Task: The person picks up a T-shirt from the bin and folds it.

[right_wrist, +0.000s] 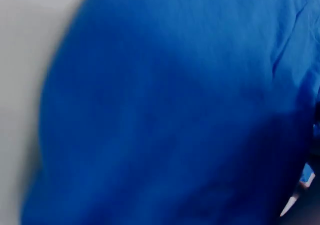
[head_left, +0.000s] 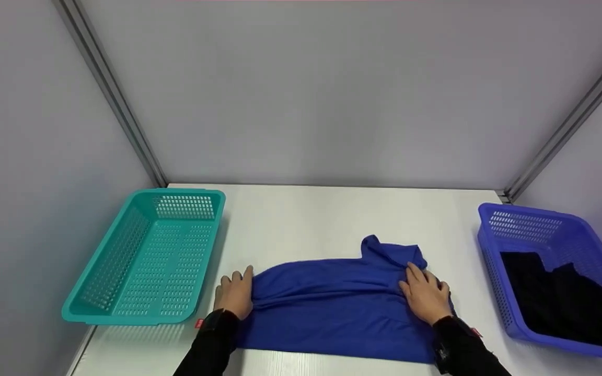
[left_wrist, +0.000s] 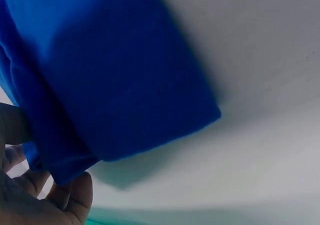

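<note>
Pinched the blue garment (head_left: pixel 332 308), at six o'clock on the surface (head_left: pixel 301 222), by its nine-o'clock edge with the left hand (head_left: pixel 234 295); rested the right hand (head_left: pixel 427 297) toward three (gripping or not, couldn't tell). Seemed mid-fold; likely called for straightening next.

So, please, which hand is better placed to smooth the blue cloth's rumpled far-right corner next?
Likely the right hand: it touches the blue cloth beside that corner; the left hand is at the opposite end.
</note>
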`<state>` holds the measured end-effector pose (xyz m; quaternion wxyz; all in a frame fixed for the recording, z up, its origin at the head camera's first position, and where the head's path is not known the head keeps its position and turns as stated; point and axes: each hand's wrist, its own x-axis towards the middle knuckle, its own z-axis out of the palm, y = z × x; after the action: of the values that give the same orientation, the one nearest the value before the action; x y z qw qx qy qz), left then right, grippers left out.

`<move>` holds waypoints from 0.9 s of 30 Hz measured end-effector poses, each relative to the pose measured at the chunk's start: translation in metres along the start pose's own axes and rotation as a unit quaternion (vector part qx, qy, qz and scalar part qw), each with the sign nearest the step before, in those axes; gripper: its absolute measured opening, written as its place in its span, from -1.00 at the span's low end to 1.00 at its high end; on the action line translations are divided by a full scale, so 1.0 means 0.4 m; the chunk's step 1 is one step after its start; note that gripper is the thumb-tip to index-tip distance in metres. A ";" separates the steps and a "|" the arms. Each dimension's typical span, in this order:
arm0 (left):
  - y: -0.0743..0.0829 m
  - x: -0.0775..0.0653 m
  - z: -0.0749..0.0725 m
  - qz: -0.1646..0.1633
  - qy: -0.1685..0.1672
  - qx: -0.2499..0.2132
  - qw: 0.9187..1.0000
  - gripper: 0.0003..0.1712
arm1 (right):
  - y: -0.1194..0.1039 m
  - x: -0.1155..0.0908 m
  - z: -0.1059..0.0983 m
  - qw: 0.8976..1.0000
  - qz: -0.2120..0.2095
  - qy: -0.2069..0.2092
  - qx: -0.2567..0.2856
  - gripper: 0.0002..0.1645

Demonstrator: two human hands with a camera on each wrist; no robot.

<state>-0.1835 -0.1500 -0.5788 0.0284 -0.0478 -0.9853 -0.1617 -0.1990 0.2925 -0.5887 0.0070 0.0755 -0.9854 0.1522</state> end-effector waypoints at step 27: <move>0.044 0.045 -0.081 0.057 0.047 -0.086 0.994 -0.68 | -0.011 0.045 -0.063 0.950 -0.056 0.302 0.062 -0.90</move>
<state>-0.1981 -0.1421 -0.5414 0.0795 -0.0987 -0.9608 -0.2464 -0.2165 0.2934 -0.5628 0.3076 0.0812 -0.9201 0.2283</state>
